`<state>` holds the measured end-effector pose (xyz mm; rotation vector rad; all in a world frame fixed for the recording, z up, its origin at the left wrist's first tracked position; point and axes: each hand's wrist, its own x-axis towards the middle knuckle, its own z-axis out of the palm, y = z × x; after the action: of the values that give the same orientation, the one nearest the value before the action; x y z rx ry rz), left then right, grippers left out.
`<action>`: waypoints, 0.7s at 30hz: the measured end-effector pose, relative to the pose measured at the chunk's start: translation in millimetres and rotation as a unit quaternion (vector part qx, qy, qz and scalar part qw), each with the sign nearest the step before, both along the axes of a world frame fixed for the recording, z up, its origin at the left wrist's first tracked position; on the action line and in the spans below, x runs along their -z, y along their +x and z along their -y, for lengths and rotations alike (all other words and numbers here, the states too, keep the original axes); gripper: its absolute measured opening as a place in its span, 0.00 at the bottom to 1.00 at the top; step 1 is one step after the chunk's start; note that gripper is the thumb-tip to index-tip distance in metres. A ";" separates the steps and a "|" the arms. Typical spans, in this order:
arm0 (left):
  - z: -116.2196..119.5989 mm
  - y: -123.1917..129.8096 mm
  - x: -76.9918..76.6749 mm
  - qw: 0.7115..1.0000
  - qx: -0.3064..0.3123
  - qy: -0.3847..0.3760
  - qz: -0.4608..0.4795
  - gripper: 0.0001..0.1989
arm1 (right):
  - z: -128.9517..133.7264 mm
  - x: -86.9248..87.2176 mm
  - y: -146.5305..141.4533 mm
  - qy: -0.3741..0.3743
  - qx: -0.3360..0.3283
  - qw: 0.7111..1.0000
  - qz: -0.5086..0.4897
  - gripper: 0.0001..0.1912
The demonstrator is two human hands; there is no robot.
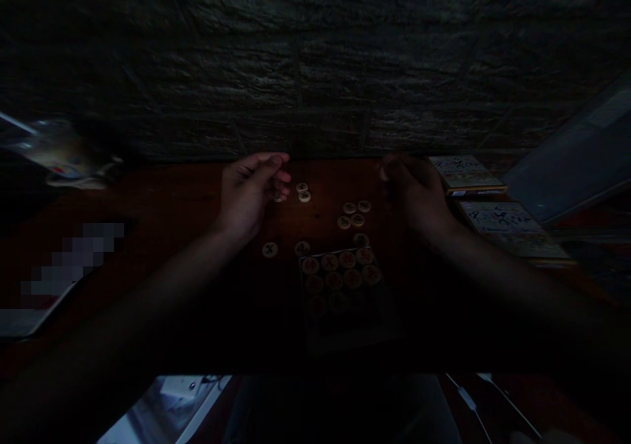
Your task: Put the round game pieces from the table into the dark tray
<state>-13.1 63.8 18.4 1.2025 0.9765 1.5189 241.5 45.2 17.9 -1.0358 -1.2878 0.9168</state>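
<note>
My left hand (249,194) hovers over the table with thumb and fingers curled together; whatever they may hold is hidden. A xiangqi piece (277,198) shows partly under its fingertips. Just right of it lie two xiangqi pieces (303,192), touching. My right hand (411,187) is closed too, dark and blurred, beside the boxes. Between the hands sits a small cluster of xiangqi pieces (357,220). Nearer me, single pieces (269,250) with black characters lie on the wood. A tray (352,342) holds rows of pieces with red characters, its near part lost in shadow.
Two flat printed boxes (510,230) lie at the right by a grey panel (576,148). A drink cup with a straw (62,151) stands at the left, above a flat dark-edged object (29,322). A stone wall (315,69) bounds the wooden table (172,200). White cables (466,398) hang below.
</note>
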 end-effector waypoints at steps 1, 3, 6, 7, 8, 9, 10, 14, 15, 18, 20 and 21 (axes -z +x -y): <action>-0.2 0.0 1.0 1.000 -0.001 -0.003 -0.003 0.04 | -1.5 -0.3 0.9 -0.013 0.007 1.000 -0.005 0.22; 0.6 1.0 2.4 1.000 -0.002 -0.009 -0.007 0.04 | -3.3 -0.9 1.6 -0.046 -0.001 0.999 -0.026 0.22; 2.4 2.6 2.4 1.000 0.000 -0.013 -0.011 0.04 | -4.2 -2.2 0.7 -0.069 -0.008 0.996 -0.050 0.15; 2.6 2.7 2.2 1.000 -0.001 -0.015 -0.012 0.04 | -4.4 -2.6 0.2 -0.073 -0.002 0.996 -0.051 0.12; 2.7 2.7 2.1 1.000 -0.002 -0.016 -0.012 0.04 | -4.7 -3.0 -0.3 -0.079 0.006 0.996 -0.052 0.10; 2.6 2.5 2.1 1.000 -0.004 -0.017 -0.011 0.04 | -5.1 -3.4 -0.6 -0.088 0.014 0.995 -0.053 0.07; 2.4 2.3 2.3 1.000 -0.005 -0.016 -0.010 0.04 | -5.5 -3.7 -0.9 -0.099 0.019 0.993 -0.055 0.06; 2.0 1.5 3.3 1.000 0.002 -0.011 -0.008 0.04 | -7.9 -3.3 -0.2 -0.109 0.015 0.992 -0.057 0.07; 2.1 1.4 3.4 1.000 0.002 -0.010 -0.008 0.04 | -8.6 -2.4 0.6 -0.100 0.010 0.994 -0.052 0.07; 2.0 0.9 3.2 1.000 0.005 -0.009 -0.006 0.04 | -11.2 1.8 4.3 -0.073 -0.009 0.997 -0.032 0.03; 1.5 0.3 3.0 1.000 0.007 -0.006 -0.004 0.04 | -12.7 5.1 7.4 -0.056 -0.020 0.998 -0.027 0.04; 1.2 -0.1 2.9 1.000 0.007 -0.004 -0.003 0.04 | -13.3 6.5 8.8 -0.045 -0.025 0.998 -0.028 0.06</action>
<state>-13.2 62.6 15.6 1.2058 0.9752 1.5011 250.3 58.5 11.5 -1.0426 -1.2401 1.0431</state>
